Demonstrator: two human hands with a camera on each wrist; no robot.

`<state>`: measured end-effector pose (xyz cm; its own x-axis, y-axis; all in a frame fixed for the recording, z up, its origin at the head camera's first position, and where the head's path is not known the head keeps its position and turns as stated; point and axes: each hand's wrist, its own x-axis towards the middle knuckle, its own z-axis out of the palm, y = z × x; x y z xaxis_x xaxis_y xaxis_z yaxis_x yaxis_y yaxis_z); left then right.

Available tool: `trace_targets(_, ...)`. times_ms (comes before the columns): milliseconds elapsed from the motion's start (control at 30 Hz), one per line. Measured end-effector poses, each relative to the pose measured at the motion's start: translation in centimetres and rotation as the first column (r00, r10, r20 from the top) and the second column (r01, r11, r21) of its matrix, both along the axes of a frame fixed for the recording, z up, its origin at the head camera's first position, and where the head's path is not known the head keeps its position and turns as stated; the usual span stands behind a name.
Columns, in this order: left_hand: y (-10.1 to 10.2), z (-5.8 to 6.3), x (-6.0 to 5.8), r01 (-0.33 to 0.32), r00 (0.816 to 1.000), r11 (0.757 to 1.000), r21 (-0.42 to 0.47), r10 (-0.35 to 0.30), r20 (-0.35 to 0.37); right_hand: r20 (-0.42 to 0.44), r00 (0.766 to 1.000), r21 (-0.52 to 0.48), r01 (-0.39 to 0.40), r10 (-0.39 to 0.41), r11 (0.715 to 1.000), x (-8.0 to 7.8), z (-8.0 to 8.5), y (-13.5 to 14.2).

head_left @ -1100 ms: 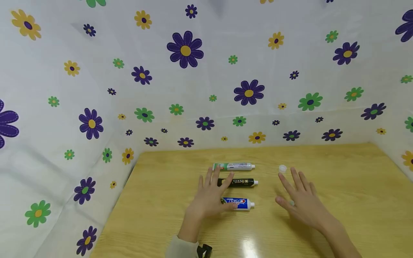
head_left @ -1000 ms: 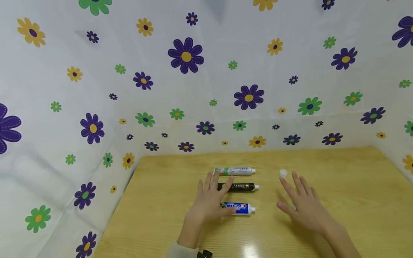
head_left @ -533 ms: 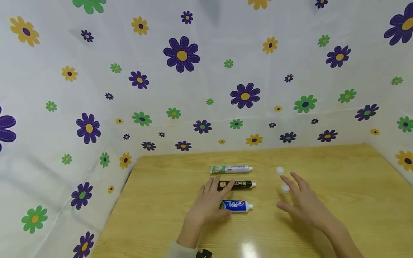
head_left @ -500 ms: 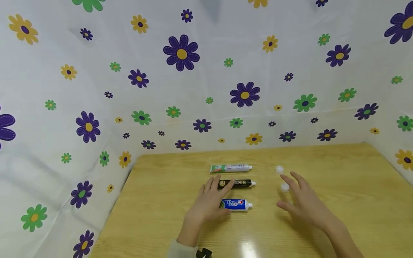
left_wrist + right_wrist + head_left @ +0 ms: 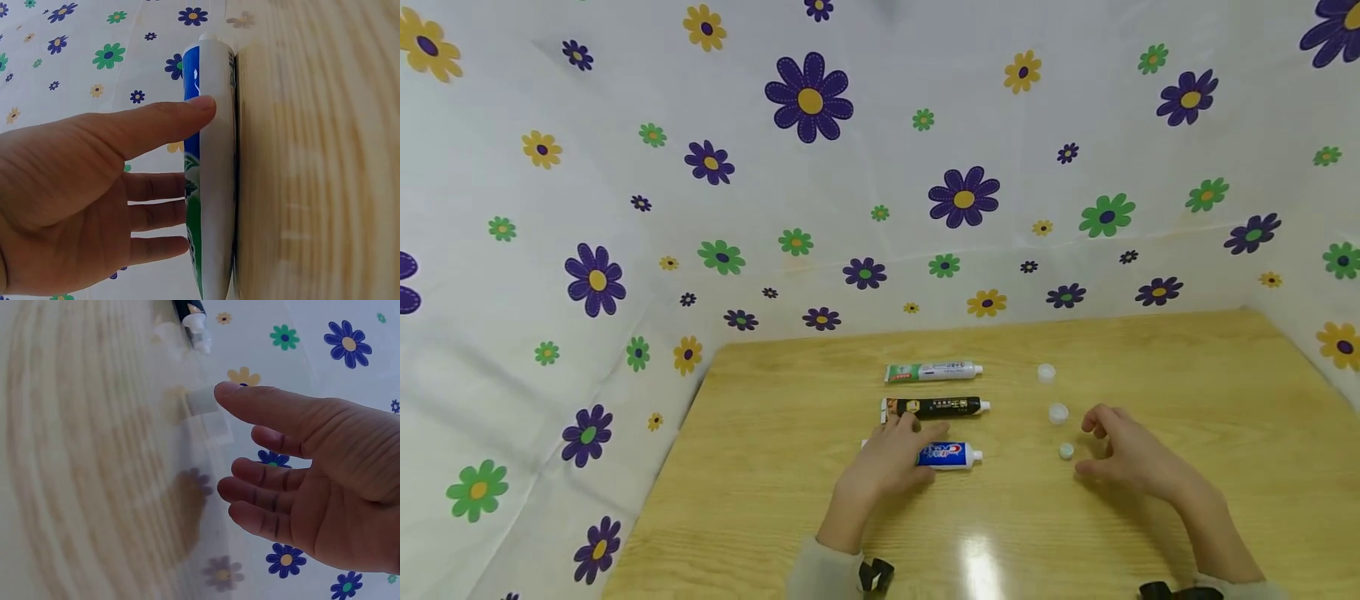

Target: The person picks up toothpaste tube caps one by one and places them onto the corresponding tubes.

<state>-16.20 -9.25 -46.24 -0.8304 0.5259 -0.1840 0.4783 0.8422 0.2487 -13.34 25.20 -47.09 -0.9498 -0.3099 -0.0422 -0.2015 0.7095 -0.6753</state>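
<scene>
Three toothpaste tubes lie side by side mid-table: a green-and-white tube (image 5: 932,372) farthest, a black tube (image 5: 936,407) in the middle, and a blue-and-white tube (image 5: 950,456) nearest. My left hand (image 5: 901,442) rests on the blue tube's left end. In the left wrist view its thumb (image 5: 187,115) and straight fingers touch the blue tube (image 5: 212,187). Three small white caps lie in a column to the right: far cap (image 5: 1047,372), middle cap (image 5: 1057,413), near cap (image 5: 1066,451). My right hand (image 5: 1093,442) hovers just right of the near cap with loosely curled fingers (image 5: 262,487), holding nothing.
The wooden table (image 5: 790,467) is walled on three sides by white cloth with flower prints (image 5: 820,167). The black tube's uncapped nozzle (image 5: 195,325) shows at the top of the right wrist view. Bare wood lies to the left and far right.
My left hand slid back off the black tube onto the blue one. My right hand drew back toward me and its fingers curled, uncovering the middle and near caps.
</scene>
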Motion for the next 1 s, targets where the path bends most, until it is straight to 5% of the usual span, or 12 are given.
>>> trace_targets(433,0.4,-0.2,-0.4,0.045,0.999,0.998,-0.046,-0.045,0.000,0.052,0.995,-0.073,-0.080,0.084,0.994,-0.8,-0.6,-0.4)
trace_targets(1000,0.5,-0.8,-0.3,0.057,0.998,0.998,-0.028,-0.057,0.015,0.082,0.993,-0.122,-0.073,0.083,0.990,-0.6,-1.7,-0.8)
